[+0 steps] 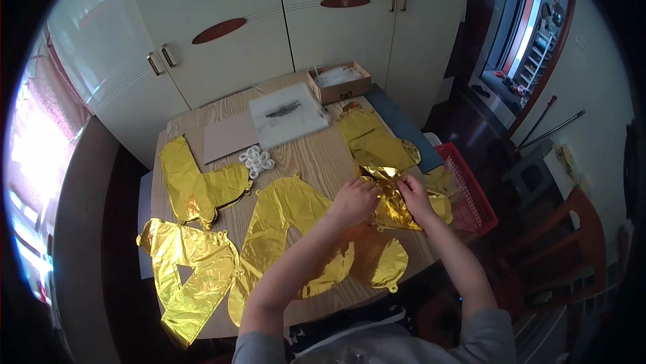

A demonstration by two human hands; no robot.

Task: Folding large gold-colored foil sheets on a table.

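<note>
My left hand (pixel 354 200) and my right hand (pixel 412 197) both pinch a crumpled gold foil balloon (pixel 390 208) at the right side of the wooden table (pixel 316 155). Their fingers meet at its upper edge. Flat gold foil letter balloons lie around it: one (pixel 289 223) just left of my left hand, one (pixel 200 188) at the far left, one (pixel 192 266) at the near left corner, and another (pixel 372 138) beyond my hands.
A cardboard box (pixel 338 81) stands at the table's far edge, with a clear plastic bag (pixel 288 114), a brown card sheet (pixel 230 135) and a cluster of white tape rolls (pixel 256 160) nearby. A red basket (pixel 471 189) sits right of the table. White cupboards stand behind.
</note>
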